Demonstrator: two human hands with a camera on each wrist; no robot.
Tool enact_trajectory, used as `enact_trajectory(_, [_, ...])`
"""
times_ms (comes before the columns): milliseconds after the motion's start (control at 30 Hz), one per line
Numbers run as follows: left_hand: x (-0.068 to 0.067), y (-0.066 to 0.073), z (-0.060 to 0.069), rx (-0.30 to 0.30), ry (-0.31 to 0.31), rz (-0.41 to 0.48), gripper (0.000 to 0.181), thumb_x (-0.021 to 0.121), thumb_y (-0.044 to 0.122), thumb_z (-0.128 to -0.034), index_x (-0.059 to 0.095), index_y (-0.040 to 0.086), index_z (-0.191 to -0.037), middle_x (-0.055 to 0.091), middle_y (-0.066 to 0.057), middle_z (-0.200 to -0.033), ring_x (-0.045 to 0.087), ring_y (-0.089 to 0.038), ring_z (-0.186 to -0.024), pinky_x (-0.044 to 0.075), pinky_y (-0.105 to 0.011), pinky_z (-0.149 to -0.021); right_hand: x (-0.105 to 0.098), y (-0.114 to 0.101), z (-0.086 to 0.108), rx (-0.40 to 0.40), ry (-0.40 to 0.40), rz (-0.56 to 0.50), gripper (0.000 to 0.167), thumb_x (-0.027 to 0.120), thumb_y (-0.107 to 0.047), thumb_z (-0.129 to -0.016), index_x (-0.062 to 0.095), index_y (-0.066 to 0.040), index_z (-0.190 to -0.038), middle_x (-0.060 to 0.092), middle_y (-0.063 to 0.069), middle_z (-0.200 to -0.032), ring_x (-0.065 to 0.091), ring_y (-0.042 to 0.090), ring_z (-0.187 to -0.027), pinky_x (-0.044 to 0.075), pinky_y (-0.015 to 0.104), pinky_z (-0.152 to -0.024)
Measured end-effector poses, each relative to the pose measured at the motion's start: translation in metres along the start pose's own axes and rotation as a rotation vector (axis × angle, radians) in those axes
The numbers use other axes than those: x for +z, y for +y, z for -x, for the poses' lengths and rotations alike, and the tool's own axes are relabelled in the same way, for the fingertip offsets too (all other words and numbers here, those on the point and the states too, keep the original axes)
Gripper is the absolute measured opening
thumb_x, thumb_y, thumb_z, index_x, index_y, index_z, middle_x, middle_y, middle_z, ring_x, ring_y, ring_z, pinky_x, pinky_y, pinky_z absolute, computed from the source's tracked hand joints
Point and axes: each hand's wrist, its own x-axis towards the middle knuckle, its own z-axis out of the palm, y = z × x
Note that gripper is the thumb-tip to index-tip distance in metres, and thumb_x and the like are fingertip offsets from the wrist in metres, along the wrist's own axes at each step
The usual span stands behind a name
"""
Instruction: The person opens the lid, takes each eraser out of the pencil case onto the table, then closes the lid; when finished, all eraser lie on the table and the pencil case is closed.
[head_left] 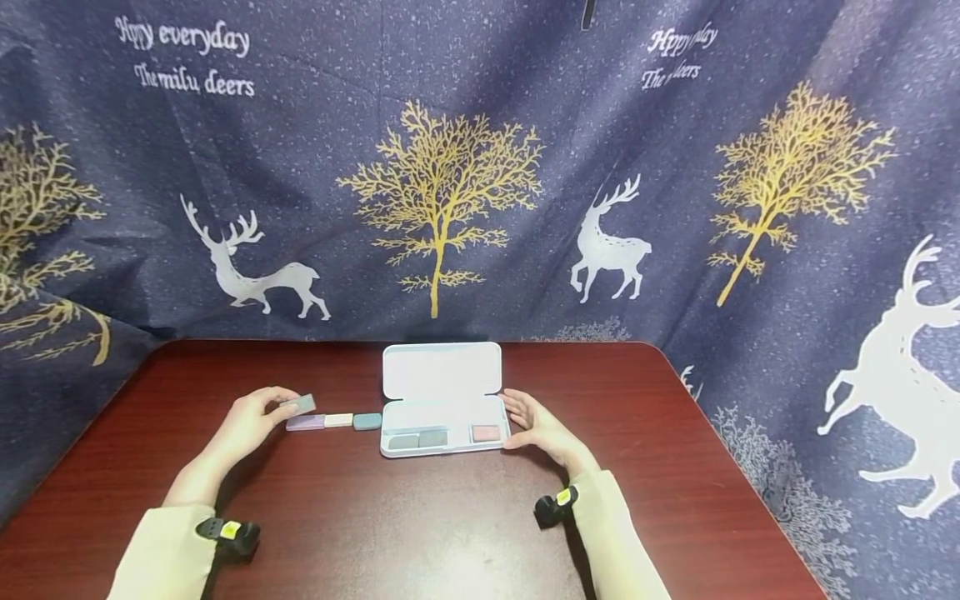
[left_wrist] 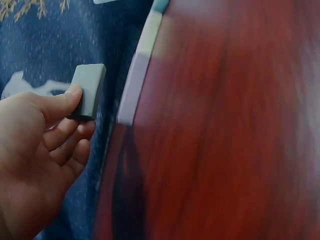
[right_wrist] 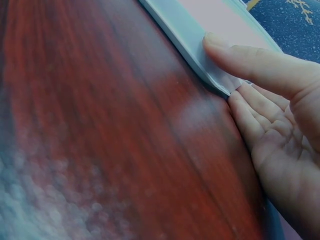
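My left hand (head_left: 251, 423) pinches a grey-green block (head_left: 302, 405) between thumb and fingers, just above the left end of a row of blocks; the left wrist view shows the same block (left_wrist: 89, 90) held raised. The row runs from a purple block (head_left: 305, 422) through a cream block (head_left: 338, 420) to a teal block (head_left: 367, 422) beside an opened white case (head_left: 442, 372). In the case lie grey-green blocks (head_left: 432, 438) at the left and a pink block (head_left: 486, 433) at the right. My right hand (head_left: 543, 429) grips the case's right end, its thumb on the rim (right_wrist: 197, 60).
The case stands on a dark red wooden table (head_left: 345, 517), its lid tilted back toward the far edge. Behind the table hangs a blue cloth (head_left: 480, 50) printed with trees and deer.
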Motion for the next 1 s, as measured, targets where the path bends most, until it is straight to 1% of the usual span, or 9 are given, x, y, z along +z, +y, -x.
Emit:
enact_trajectory(100, [-0.006,-0.009,0.006,-0.033,-0.019,-0.014,0.017,0.065,0.012,-0.0924,0.068,-0.001,-0.104,0.069,-0.025,-0.104,0.062,-0.043,-0.099,0.048,-0.056,-0.086,0.000,0.000,0.000,0.005,0.002,-0.002,0.092,0.072,0.012,-0.075,0.017,0.010,-0.149,0.024,0.032,-0.155,0.022,0.044,-0.146,0.019,0.051,-0.120])
enact_trajectory(267, [-0.015,-0.022,0.014,-0.085,-0.042,-0.044,0.020,0.063,0.013,-0.0945,0.067,-0.002,-0.107,0.068,-0.027,-0.106,0.061,-0.045,-0.100,0.047,-0.055,-0.083,0.000,0.000,0.001,0.012,0.003,-0.005,0.091,0.071,0.012,-0.076,0.017,0.010,-0.149,0.023,0.031,-0.155,0.022,0.043,-0.146,0.019,0.052,-0.121])
enact_trajectory(400, [-0.021,-0.029,0.017,-0.112,-0.069,-0.052,0.022,0.061,0.016,-0.0959,0.067,-0.002,-0.107,0.066,-0.029,-0.108,0.060,-0.047,-0.101,0.047,-0.057,-0.083,0.000,0.000,0.001,0.013,0.001,0.000,0.091,0.071,0.012,-0.076,0.017,0.009,-0.149,0.024,0.031,-0.155,0.022,0.043,-0.146,0.019,0.052,-0.121])
enact_trajectory(500, [-0.025,-0.031,0.019,-0.129,-0.107,-0.049,0.022,0.061,0.016,-0.0955,0.067,-0.002,-0.108,0.065,-0.030,-0.109,0.058,-0.048,-0.103,0.046,-0.059,-0.084,0.000,0.000,0.001,0.012,-0.002,0.004,0.091,0.071,0.012,-0.077,0.017,0.010,-0.149,0.023,0.031,-0.156,0.022,0.043,-0.146,0.019,0.052,-0.121])
enact_trajectory(667, [-0.024,-0.034,0.020,-0.142,-0.156,-0.041,0.022,0.062,0.015,-0.0944,0.067,-0.002,-0.108,0.065,-0.030,-0.110,0.057,-0.048,-0.104,0.046,-0.060,-0.086,-0.001,-0.001,0.001,0.010,0.000,0.004,0.090,0.070,0.012,-0.077,0.017,0.009,-0.149,0.023,0.031,-0.156,0.021,0.042,-0.146,0.019,0.052,-0.121])
enact_trajectory(833, [-0.019,-0.037,0.017,-0.131,-0.153,-0.042,0.022,0.062,0.014,-0.0946,0.067,-0.003,-0.107,0.065,-0.030,-0.109,0.058,-0.048,-0.104,0.046,-0.060,-0.087,-0.001,0.000,0.001,0.011,0.003,0.003,0.090,0.070,0.012,-0.077,0.017,0.009,-0.149,0.024,0.031,-0.156,0.022,0.042,-0.146,0.019,0.051,-0.121])
enact_trajectory(1000, [-0.017,-0.035,0.015,-0.116,-0.148,-0.070,0.023,0.062,0.015,-0.0943,0.068,-0.003,-0.107,0.064,-0.031,-0.110,0.057,-0.050,-0.107,0.046,-0.061,-0.088,0.000,-0.001,0.000,0.029,0.009,0.004,0.091,0.071,0.012,-0.076,0.017,0.009,-0.150,0.023,0.031,-0.156,0.022,0.042,-0.146,0.019,0.051,-0.121])
